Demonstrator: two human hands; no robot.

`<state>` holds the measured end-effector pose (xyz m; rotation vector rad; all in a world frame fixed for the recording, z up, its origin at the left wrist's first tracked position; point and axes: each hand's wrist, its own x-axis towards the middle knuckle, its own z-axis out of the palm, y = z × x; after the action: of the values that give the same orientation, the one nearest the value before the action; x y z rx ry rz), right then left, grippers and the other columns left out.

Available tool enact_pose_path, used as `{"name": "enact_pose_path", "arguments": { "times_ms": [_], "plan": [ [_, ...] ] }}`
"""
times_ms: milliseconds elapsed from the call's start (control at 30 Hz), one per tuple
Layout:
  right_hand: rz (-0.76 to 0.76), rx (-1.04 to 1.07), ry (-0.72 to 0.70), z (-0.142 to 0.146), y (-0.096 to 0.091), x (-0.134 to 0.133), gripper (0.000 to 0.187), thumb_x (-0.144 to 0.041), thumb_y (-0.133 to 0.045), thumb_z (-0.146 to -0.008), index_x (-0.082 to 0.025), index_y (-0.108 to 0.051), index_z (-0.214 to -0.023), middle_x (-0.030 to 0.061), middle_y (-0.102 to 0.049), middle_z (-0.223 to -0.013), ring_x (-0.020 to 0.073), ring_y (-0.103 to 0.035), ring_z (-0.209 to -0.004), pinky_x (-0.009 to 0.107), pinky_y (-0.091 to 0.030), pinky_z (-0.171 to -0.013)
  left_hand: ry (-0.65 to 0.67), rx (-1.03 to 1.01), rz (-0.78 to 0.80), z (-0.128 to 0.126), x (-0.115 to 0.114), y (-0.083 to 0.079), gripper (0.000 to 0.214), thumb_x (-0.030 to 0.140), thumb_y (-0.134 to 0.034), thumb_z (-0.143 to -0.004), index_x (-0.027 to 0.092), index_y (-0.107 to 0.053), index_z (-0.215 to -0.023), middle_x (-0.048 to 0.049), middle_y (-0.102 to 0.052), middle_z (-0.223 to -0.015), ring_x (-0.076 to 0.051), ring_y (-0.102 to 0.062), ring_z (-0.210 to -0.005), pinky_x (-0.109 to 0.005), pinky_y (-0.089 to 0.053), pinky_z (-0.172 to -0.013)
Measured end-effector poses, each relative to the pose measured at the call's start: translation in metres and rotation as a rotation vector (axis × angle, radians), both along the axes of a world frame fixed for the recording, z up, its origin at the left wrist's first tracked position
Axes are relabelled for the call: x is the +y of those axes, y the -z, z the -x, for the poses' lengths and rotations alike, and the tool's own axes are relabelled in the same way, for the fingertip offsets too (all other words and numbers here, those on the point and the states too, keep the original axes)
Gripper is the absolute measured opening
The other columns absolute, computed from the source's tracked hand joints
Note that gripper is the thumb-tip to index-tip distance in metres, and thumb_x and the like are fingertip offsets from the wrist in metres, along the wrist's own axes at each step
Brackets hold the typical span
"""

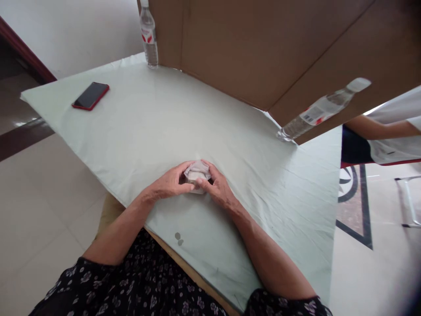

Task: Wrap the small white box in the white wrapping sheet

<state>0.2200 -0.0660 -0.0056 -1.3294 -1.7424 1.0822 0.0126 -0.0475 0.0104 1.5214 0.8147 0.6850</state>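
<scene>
A small pale bundle sits between the two hands, low over the near part of the table, close to the person's body; its upper part is a soft, crumpled, lilac-grey wrapping with loose folds, and below that a smoother, off-white face shows toward the person; what it is made of, and whether its underside rests on the cloth, I cannot tell; the left hand curves round its left side, fingers bent along the far edge and thumb stretched along the near side, with a dark gap showing between thumb and fingers; the right hand closes in from the other side, fingertips at the far right edge of the wrapping and thumb pressed on the near face, so that the bundle is pinched between thumb and fingers; both hands are only partly closed, cupped to its width, and the two thumbs come near each other in front; around them spreads a pale green tablecloth, lightly wrinkled to the right; two small, dark, roundish spots lie on it, nearer the person than the hands.
</scene>
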Motion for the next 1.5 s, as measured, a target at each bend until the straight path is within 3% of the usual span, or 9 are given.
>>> {"name": "enact_pose_path", "arguments": {
  "times_ms": [167, 267, 367, 567, 767, 933, 1100, 1333, 1500],
  "plan": [
    [-0.082, 0.082, 0.116, -0.015, 0.0, 0.007, 0.068, -0.071, -0.06, -0.085, -0.022, -0.059, -0.132, 0.012, -0.068, -0.125, 0.0253, -0.065, -0.109, 0.04, -0.05, -0.095, -0.084, -0.07, 0.057, -0.001, 0.0, 0.014, 0.084, 0.028, -0.073, -0.077, 0.018, -0.038, -0.153, -0.0188, -0.06, -0.141, -0.03, -0.064, -0.125, -0.043, -0.054, -0.102],
    [0.016, 0.13, 0.189, -0.027, -0.006, 0.011, 0.05, -0.067, -0.066, -0.083, -0.02, -0.067, -0.1, 0.0062, -0.072, -0.093, 0.0194, -0.065, -0.083, 0.033, -0.052, -0.079, -0.066, -0.078, 0.061, 0.0, 0.0, 0.022, 0.096, 0.029, -0.075, -0.078, 0.019, -0.026, -0.159, -0.0207, -0.059, -0.142, -0.03, -0.063, -0.126, -0.043, -0.052, -0.105],
    [0.14, 0.125, 0.107, -0.031, -0.014, 0.009, 0.042, -0.061, -0.068, -0.083, -0.019, -0.067, -0.081, 0.0019, -0.067, -0.071, 0.0156, -0.06, -0.067, 0.029, -0.048, -0.067, -0.061, -0.079, 0.037, 0.0, -0.001, 0.025, 0.099, 0.028, -0.074, -0.079, 0.019, -0.019, -0.161, -0.0211, -0.055, -0.144, -0.029, -0.06, -0.131, -0.044, -0.05, -0.108],
    [0.111, 0.094, 0.077, -0.019, -0.016, 0.004, 0.033, -0.052, -0.066, -0.086, -0.019, -0.072, -0.088, -0.0006, -0.063, -0.067, 0.0144, -0.056, -0.063, 0.028, -0.045, -0.063, -0.206, 0.032, -0.161, -0.003, -0.006, 0.022, 0.09, 0.029, -0.075, -0.076, 0.019, -0.032, -0.155, -0.0201, -0.052, -0.147, -0.03, -0.058, -0.132, -0.046, -0.049, -0.109],
    [0.084, 0.079, 0.071, -0.016, -0.011, 0.004, 0.034, -0.049, -0.059, -0.09, -0.02, -0.076, -0.096, -0.001, -0.061, -0.066, 0.0136, -0.054, -0.059, 0.027, -0.044, -0.059, -0.355, 0.283, -0.405, -0.001, -0.008, 0.016, 0.054, 0.043, -0.077, -0.074, 0.017, -0.063, -0.119, -0.013, -0.063, -0.119, -0.024, -0.063, -0.104, -0.038, -0.055, -0.09],
    [0.103, 0.076, 0.073, -0.014, -0.014, 0.004, 0.034, -0.046, -0.057, -0.091, -0.019, -0.077, -0.097, -0.0009, -0.061, -0.065, 0.0132, -0.052, -0.058, 0.027, -0.043, -0.059, -0.287, 0.283, -0.422, 0.0, -0.007, 0.012, 0.037, 0.041, -0.073, -0.077, 0.018, -0.066, -0.105, -0.0081, -0.067, -0.103, -0.019, -0.063, -0.088, -0.033, -0.053, -0.081],
    [0.067, 0.056, 0.074, -0.013, -0.014, 0.003, 0.033, -0.045, -0.058, -0.092, -0.02, -0.078, -0.099, 0.0022, -0.071, -0.08, 0.0165, -0.061, -0.073, 0.029, -0.048, -0.07, -0.216, 0.225, -0.429, 0.001, -0.008, 0.008, 0.033, 0.029, -0.069, -0.075, 0.018, -0.065, -0.105, -0.0055, -0.068, -0.098, -0.016, -0.061, -0.08, -0.03, -0.052, -0.076],
    [0.057, 0.048, 0.004, -0.013, -0.01, 0.004, 0.04, -0.052, -0.055, -0.094, -0.022, -0.079, -0.1, 0.0038, -0.076, -0.093, 0.0211, -0.068, -0.087, 0.031, -0.051, -0.081, -0.105, 0.184, -0.388, 0.005, -0.006, 0.008, 0.032, 0.024, -0.069, -0.077, 0.019, -0.066, -0.108, -0.0083, -0.07, -0.109, -0.018, -0.065, -0.086, -0.03, -0.052, -0.076],
    [0.037, 0.028, -0.073, -0.012, -0.013, 0.006, 0.043, -0.055, -0.051, -0.096, -0.021, -0.078, -0.099, 0.0042, -0.075, -0.094, 0.0213, -0.067, -0.091, 0.032, -0.049, -0.085, -0.084, 0.148, -0.421, 0.007, -0.005, 0.011, 0.033, 0.018, -0.069, -0.075, 0.019, -0.067, -0.108, -0.0148, -0.06, -0.14, -0.023, -0.066, -0.11, -0.032, -0.054, -0.081]
  ]
}}
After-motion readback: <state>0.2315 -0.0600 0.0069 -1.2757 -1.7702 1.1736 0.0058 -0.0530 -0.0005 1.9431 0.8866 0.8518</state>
